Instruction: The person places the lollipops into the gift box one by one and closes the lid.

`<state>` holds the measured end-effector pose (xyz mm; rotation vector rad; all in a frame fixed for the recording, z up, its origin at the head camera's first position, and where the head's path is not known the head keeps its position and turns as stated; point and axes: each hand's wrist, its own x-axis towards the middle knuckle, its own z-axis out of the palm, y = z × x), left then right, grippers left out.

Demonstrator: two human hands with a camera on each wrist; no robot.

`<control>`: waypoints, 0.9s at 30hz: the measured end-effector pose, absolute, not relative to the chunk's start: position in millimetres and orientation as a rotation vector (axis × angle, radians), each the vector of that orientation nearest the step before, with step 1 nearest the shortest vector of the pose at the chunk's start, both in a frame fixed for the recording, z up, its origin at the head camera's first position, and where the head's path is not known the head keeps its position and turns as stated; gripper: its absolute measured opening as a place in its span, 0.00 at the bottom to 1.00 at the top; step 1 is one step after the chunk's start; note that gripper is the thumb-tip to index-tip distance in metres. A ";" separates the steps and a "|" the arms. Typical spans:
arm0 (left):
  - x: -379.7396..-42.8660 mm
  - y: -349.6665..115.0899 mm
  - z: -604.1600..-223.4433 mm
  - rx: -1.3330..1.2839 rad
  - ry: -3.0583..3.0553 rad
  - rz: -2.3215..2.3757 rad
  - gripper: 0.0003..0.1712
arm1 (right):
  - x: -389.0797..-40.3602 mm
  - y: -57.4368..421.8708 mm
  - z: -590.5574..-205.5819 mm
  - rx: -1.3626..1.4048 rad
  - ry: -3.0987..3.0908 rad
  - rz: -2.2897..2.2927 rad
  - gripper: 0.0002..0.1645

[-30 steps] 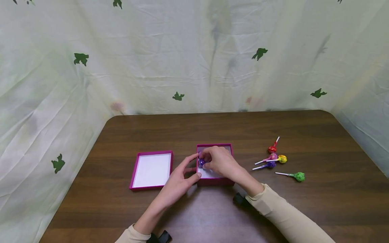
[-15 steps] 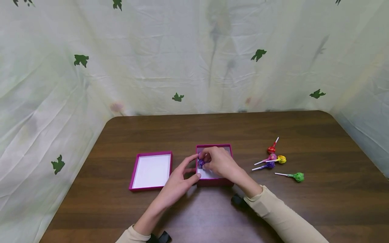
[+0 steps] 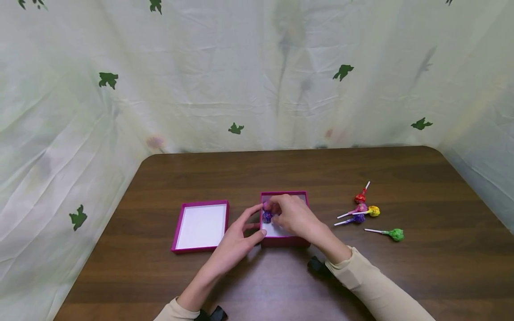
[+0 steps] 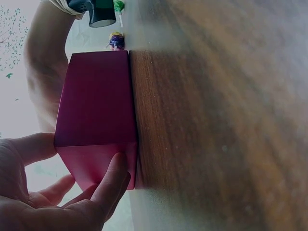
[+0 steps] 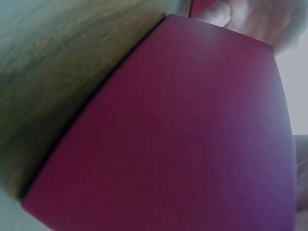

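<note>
In the head view, a magenta box with a white inside stands at the middle of the table. My left hand touches its left wall with spread fingers. The left wrist view shows those fingers and thumb against the box's end. My right hand is inside the box, fingers bent loosely beside a purple-wrapped lollipop at the left wall. A small gap shows between thumb and wrapper; the lollipop's stick is hidden. In the right wrist view, the box wall covers the right fingers.
The matching lid lies inside up to the left of the box. Several lollipops lie to the right: a red one, a pink one, a yellow one, a blue-purple one and a green one.
My right thumb has moved slightly right, off the purple lollipop, so more of its wrapper shows. The left hand, box and lid stay as they were.
</note>
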<state>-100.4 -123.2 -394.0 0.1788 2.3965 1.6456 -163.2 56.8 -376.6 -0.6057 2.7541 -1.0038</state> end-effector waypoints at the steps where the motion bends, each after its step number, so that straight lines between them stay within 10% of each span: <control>1: -100.3 -123.2 -393.7 0.179 2.395 1.647 0.34 | -162.5 57.4 -375.2 -0.606 2.755 -1.006 0.12; 27: -101.3 -123.0 -395.2 0.167 2.397 1.627 0.35 | -133.0 119.2 -345.6 -0.921 2.729 -1.298 0.14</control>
